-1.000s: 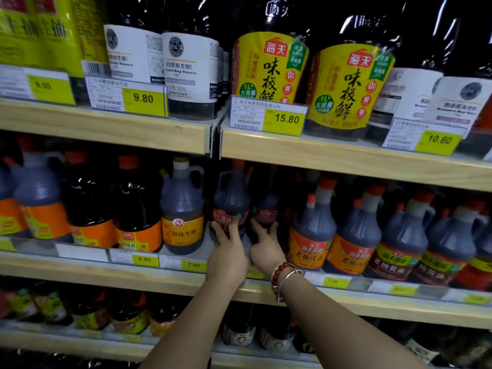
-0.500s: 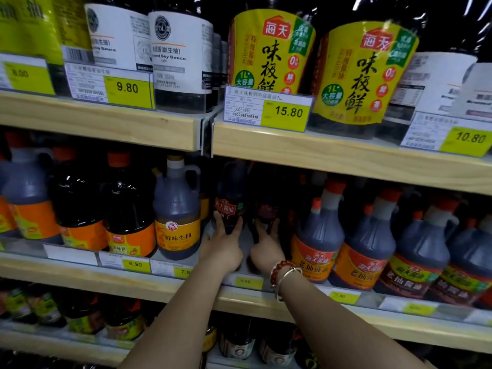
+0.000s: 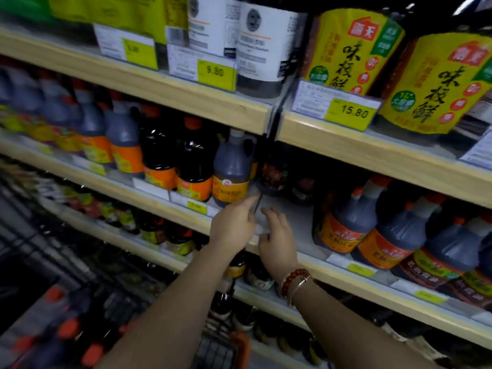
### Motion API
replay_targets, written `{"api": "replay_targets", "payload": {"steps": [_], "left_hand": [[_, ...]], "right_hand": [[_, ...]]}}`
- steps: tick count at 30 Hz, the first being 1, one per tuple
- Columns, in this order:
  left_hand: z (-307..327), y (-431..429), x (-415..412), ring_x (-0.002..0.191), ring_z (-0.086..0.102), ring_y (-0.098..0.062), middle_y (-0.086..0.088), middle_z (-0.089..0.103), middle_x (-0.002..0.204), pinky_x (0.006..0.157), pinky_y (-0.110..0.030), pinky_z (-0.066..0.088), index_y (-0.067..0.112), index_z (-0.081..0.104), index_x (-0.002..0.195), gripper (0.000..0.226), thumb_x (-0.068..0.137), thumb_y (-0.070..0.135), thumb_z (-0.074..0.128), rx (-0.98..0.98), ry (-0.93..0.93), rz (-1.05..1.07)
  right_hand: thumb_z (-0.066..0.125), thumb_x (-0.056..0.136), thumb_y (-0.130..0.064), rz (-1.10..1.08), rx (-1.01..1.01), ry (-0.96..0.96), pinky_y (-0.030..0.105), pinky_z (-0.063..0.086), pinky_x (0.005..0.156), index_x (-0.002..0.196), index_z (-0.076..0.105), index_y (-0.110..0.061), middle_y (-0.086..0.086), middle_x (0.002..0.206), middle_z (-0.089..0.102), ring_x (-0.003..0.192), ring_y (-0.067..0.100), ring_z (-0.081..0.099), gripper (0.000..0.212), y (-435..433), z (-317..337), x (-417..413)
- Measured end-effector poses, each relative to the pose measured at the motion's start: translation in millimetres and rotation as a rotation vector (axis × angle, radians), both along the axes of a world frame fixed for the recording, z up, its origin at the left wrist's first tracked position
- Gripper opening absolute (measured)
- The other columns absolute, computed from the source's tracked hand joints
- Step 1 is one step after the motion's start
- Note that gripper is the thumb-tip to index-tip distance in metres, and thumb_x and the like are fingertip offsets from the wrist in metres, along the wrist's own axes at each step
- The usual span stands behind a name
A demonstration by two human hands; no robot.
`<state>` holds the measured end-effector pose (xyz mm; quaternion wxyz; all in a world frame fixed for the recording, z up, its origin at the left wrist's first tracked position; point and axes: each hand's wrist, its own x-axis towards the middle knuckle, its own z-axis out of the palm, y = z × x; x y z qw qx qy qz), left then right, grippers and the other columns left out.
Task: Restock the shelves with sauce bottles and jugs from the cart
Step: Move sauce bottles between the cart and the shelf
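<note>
"Bottles first: where do the two dark sauce bottles [image 3: 274, 177] stand?"

"Upright and side by side, deep in a gap on the middle shelf [image 3: 300, 225], in the shadow of the board above. Just to their left is a grey jug [image 3: 231, 169] with a yellow-orange label. To their right a row of orange-labelled jugs [image 3: 346, 222] runs along the front."

"And the hands?"

"Both are at the front edge of that shelf, close together and apart from the two bottles. The left hand [image 3: 234, 222] reaches forward with its fingers loosely stretched toward the foot of the grey jug. The blur hides whether a fingertip touches it, and the hand holds nothing. The right hand [image 3: 277, 243], with a red bead bracelet [image 3: 291, 279] on its wrist, lies over the shelf's lip. Its fingers are relaxed and slightly bent, and it also holds nothing."

"What sits on the shelf above?"

"Big yellow-labelled bottles [image 3: 346, 49] stand behind a price tag [image 3: 351, 113] reading 15.80. Left of them are white-labelled bottles [image 3: 263, 43], with a tag reading 9.80."

"And the cart?"

"It is low in the view and blurred. The wire cart [image 3: 215, 352] shows at the bottom, and orange-capped bottles [image 3: 69, 328] show at the lower left. How they lie cannot be made out."
</note>
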<state>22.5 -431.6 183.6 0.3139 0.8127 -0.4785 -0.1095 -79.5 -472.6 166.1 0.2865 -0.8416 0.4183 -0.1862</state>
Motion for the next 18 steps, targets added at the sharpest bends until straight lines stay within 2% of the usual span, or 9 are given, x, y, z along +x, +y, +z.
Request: {"api": "replay_targets", "payload": {"steps": [3, 6, 8, 11, 14, 18], "left_hand": [[-2.9, 68.3, 8.2, 0.115, 0.055, -0.023, 0.004, 0.048, 0.142, 0.087, -0.038, 0.047, 0.029, 0.037, 0.142, 0.043, 0.100, 0.019, 0.037, 0.025, 0.031, 0.060], [-28.5, 134.6, 22.0, 0.111, 0.058, -0.018, 0.008, 0.044, 0.144, 0.081, -0.033, 0.051, 0.028, 0.039, 0.140, 0.040, 0.101, 0.021, 0.036, 0.028, 0.076, 0.183], [-58.7, 181.7, 32.4, 0.115, 0.056, -0.017, 0.006, 0.048, 0.141, 0.080, -0.027, 0.048, 0.026, 0.047, 0.135, 0.039, 0.098, 0.017, 0.040, 0.013, 0.139, 0.314], [-105.5, 248.6, 43.1, 0.120, 0.053, -0.022, -0.002, 0.054, 0.133, 0.088, -0.027, 0.044, 0.019, 0.056, 0.127, 0.038, 0.092, 0.013, 0.042, 0.025, 0.243, 0.507], [-145.1, 302.3, 45.1, 0.116, 0.053, -0.031, -0.010, 0.054, 0.128, 0.087, -0.036, 0.044, 0.011, 0.056, 0.124, 0.033, 0.093, 0.011, 0.043, 0.168, 0.357, 0.671], [-191.0, 358.6, 40.3, 0.106, 0.056, -0.035, -0.017, 0.058, 0.116, 0.081, -0.038, 0.039, 0.000, 0.054, 0.117, 0.031, 0.089, 0.010, 0.046, 0.400, 0.440, 0.759]], "right_hand": [[0.039, 0.089, 0.003, 0.116, 0.062, 0.010, 0.036, 0.029, 0.114, 0.134, 0.044, -0.014, 0.006, 0.146, 0.036, 0.136, 0.024, 0.031, 0.048, 57.3, -6.4, 5.8], [0.039, 0.090, 0.002, 0.264, 0.173, 0.063, 0.032, 0.039, 0.101, 0.125, 0.051, -0.018, 0.004, 0.134, 0.047, 0.124, 0.024, 0.043, 0.042, 110.7, -26.9, 14.8], [0.041, 0.091, -0.001, 0.332, 0.292, 0.169, 0.028, 0.039, 0.092, 0.121, 0.055, -0.015, 0.008, 0.128, 0.051, 0.118, 0.026, 0.048, 0.036, 144.6, -49.9, 22.7], [0.043, 0.093, -0.006, 0.381, 0.463, 0.366, 0.024, 0.034, 0.102, 0.127, 0.053, -0.011, 0.008, 0.137, 0.048, 0.127, 0.024, 0.044, 0.035, 185.3, -90.4, 35.2], [0.044, 0.095, -0.013, 0.390, 0.544, 0.516, 0.026, 0.031, 0.105, 0.138, 0.042, -0.009, 0.009, 0.143, 0.045, 0.132, 0.025, 0.041, 0.043, 210.2, -121.9, 47.3], [0.043, 0.094, -0.009, 0.266, 0.659, 0.646, 0.033, 0.038, 0.100, 0.128, 0.050, -0.004, 0.018, 0.131, 0.053, 0.123, 0.033, 0.049, 0.036, 236.3, -161.6, 59.2]]}}
